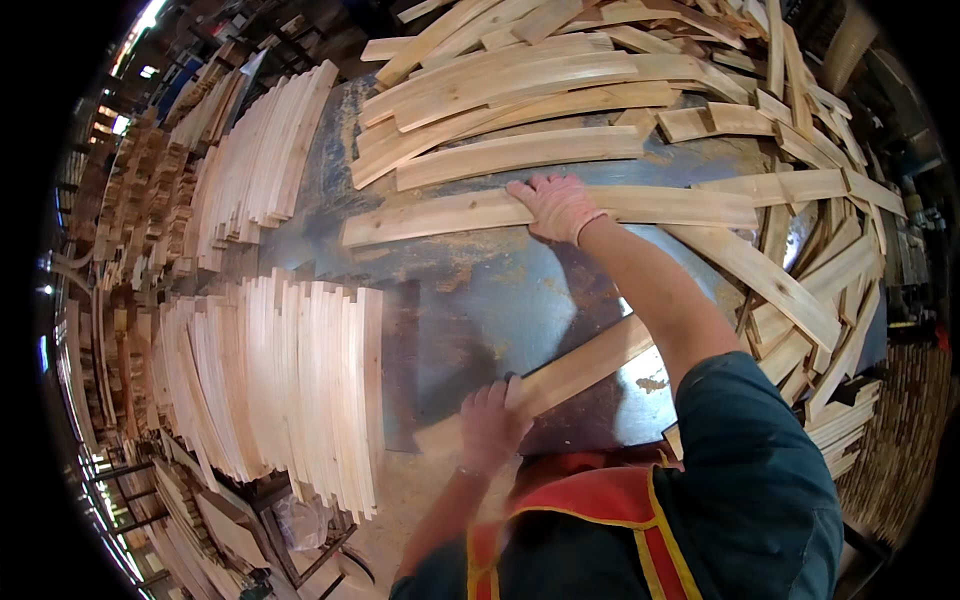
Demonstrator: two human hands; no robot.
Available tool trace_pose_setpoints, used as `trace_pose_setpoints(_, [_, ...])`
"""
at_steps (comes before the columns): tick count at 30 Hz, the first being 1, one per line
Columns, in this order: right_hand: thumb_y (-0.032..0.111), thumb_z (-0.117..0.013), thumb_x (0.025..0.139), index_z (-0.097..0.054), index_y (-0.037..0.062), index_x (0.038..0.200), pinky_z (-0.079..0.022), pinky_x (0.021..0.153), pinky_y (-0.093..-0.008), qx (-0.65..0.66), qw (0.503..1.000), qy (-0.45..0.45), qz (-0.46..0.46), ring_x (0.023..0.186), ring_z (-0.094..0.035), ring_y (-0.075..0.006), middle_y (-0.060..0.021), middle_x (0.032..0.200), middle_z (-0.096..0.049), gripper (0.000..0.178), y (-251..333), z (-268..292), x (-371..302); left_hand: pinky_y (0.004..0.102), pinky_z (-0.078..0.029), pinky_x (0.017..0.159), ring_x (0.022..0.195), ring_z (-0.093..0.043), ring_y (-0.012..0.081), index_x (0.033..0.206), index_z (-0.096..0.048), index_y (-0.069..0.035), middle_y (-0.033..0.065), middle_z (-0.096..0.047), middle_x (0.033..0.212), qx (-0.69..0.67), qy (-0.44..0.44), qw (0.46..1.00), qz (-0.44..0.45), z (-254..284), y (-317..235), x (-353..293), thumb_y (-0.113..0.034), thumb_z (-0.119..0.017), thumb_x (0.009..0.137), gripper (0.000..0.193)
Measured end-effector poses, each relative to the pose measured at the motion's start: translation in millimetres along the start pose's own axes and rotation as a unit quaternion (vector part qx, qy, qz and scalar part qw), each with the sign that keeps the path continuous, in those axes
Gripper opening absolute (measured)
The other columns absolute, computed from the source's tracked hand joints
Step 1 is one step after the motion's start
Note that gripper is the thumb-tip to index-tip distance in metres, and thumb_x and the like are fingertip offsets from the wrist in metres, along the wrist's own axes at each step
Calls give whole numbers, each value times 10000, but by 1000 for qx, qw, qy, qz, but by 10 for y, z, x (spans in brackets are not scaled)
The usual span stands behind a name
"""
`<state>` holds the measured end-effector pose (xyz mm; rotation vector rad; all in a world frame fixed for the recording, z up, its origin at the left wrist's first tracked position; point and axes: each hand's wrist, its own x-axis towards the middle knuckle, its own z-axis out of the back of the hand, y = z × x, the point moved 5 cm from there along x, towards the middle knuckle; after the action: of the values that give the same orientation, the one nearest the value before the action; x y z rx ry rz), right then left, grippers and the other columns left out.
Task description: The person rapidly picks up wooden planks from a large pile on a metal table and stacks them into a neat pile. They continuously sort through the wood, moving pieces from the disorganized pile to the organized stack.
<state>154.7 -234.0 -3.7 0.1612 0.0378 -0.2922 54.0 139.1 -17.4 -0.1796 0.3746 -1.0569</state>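
Gripping a long, flat, smooth wooden board (430,215): right hand (560,207).

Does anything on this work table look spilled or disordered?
Yes: tan sawdust is scattered over the shiny grey tabletop, and pale wooden boards at right lie crossed, unlike the aligned pale wooden slats at left.

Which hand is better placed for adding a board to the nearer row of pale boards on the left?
Probably the left hand: it is on the nearer board, close to that row; the right hand is on a farther board.
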Motion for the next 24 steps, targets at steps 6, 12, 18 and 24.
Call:
trace_pose_setpoints(6, [436, -757, 846, -497, 220, 1536, -556, 1007, -494, 53, 991, 93, -83, 1208, -682, -423, -254, 1305, -693, 769, -383, 254, -170, 515, -533, 1012, 1234, -651, 358, 1535, -515, -108, 176, -654, 1350, -58, 48, 951, 300, 70, 543, -997, -373, -798, 875, 765])
trace_pose_setpoints(12, [535, -681, 909, -662, 75, 1325, -599, 891, -473, 153, 970, 170, -85, 1007, -755, -402, -225, 1077, -768, 620, 543, 330, -984, 289, -549, 877, 985, -663, 148, 1469, -554, 41, 37, -694, 1113, -630, -91, 714, 292, -34, 891, -1270, -202, -779, 957, 609])
trace_pose_setpoints(18, [546, -651, 968, -530, -92, 1348, -616, 830, -475, 321, 886, 316, -110, 946, -769, -400, -316, 1024, -755, 752, 2574, -399, -2292, 290, -545, 869, 1021, -644, 124, 1418, -640, -24, 41, -696, 1203, -642, -92, 696, 308, 159, 1158, -1323, -229, -674, 1012, 456])
trace_pose_setpoints(24, [548, -707, 930, -654, -20, 1325, -537, 1016, -511, 392, 850, 318, 153, 1137, -726, -407, -265, 1162, -750, 694, 4093, -1029, -2068, 477, -361, 1222, 1475, -464, 321, 1578, -500, -86, 129, -507, 1599, 154, -150, 953, 214, 263, 1774, -1342, -459, -670, 989, 718])
